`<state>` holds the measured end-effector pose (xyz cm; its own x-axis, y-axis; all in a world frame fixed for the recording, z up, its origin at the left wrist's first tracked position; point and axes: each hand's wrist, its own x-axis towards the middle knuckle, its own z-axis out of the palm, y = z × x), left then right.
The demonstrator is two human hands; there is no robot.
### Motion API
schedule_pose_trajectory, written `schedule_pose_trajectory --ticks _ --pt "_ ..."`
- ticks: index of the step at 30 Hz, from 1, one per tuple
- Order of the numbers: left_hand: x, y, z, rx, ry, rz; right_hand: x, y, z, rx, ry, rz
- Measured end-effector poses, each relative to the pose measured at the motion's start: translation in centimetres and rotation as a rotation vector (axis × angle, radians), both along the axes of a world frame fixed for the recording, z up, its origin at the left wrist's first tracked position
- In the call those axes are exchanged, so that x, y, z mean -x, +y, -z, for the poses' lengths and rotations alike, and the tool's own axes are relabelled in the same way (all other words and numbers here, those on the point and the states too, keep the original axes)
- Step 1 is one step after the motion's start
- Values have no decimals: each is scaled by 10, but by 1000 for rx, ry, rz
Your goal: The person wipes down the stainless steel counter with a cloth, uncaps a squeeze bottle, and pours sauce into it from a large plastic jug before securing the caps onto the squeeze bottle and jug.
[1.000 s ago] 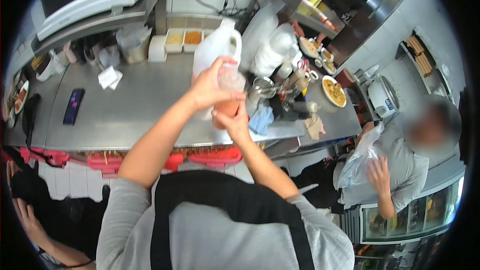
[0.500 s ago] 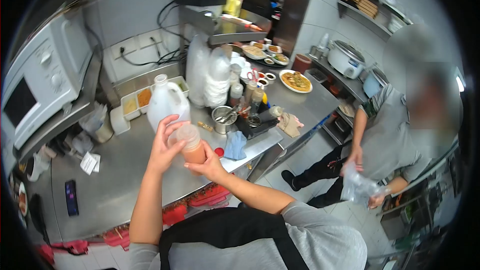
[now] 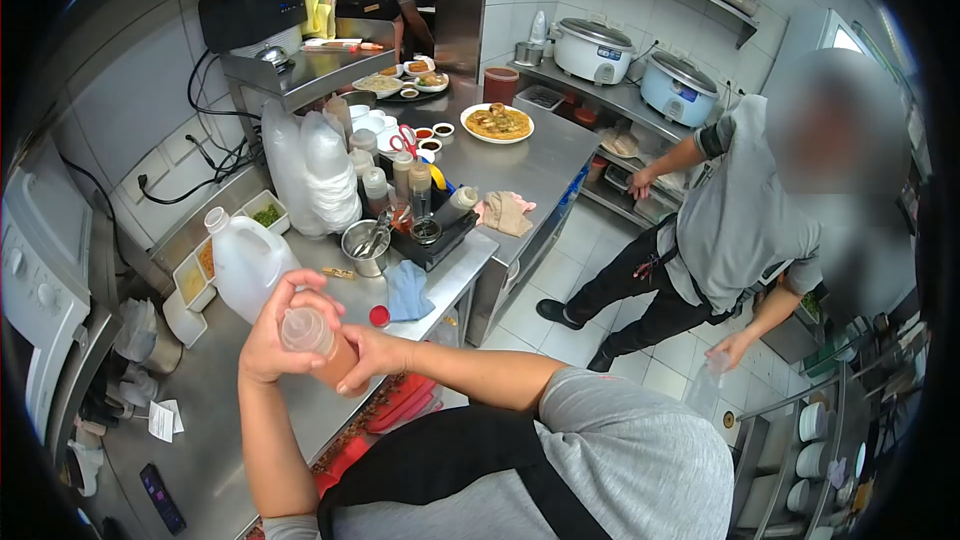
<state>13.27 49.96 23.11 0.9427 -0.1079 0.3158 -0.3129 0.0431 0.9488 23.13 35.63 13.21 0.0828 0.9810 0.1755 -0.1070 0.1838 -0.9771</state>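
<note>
A squeeze bottle (image 3: 334, 368) of orange sauce with a translucent top is tilted over the steel counter's front edge. My left hand (image 3: 264, 342) is curled around its top, fingers and thumb bent about the rim. Around the lower body, my right hand (image 3: 376, 354) is closed. Just behind my hands stands a white plastic jug (image 3: 250, 270) without a visible cap. A small red cap (image 3: 379, 316) lies on the counter beside a folded blue cloth (image 3: 407, 290). Near these is a metal cup (image 3: 366, 248) holding spoons.
Sauce bottles (image 3: 402, 176) crowd a black caddy. A plate of food (image 3: 497, 123) sits on the far counter. Food tubs (image 3: 192, 282) line the wall, and a phone (image 3: 162, 498) lies at left. A co-worker (image 3: 740, 210) stands at right, near rice cookers (image 3: 592, 50).
My view has swung to the right. Both hands still hold the bottle, now tilted more. The co-worker has straightened up, one hand reaching toward the shelves, the other holding the clear plastic lower down.
</note>
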Motion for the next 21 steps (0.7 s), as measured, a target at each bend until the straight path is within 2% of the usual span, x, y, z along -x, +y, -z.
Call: schedule_pose_trajectory --ticks 1,3,4,7,9,11,15,16,19,20,21 --pt "-2 4 0 -3 15 118 1 -3 -4 19 -6 -31" --pt "0 -6 -9 56 63 47 0 -4 -5 -2 25 -19" --pt "5 -7 -12 90 95 -5 1 -2 0 -38 69 19" --pt "2 14 16 36 -30 -287 5 5 3 -115 135 186" --pt "4 22 32 68 -128 -420 4 10 -4 -136 20 353" --pt "4 16 27 136 -170 -506 -2 20 2 -190 -13 409" --pt "-2 -8 6 62 -161 -671 1 23 -13 -166 -186 586" --pt "-8 -18 4 2 -99 -788 5 23 -20 -146 -157 614" --pt "-24 -41 -4 -254 69 -1055 0 34 -5 -234 -312 708" --pt "-25 -44 -7 -353 119 -1126 8 32 -14 -231 -265 735" --pt "-24 -45 -12 -348 122 -1083 7 31 -13 -229 -250 704"
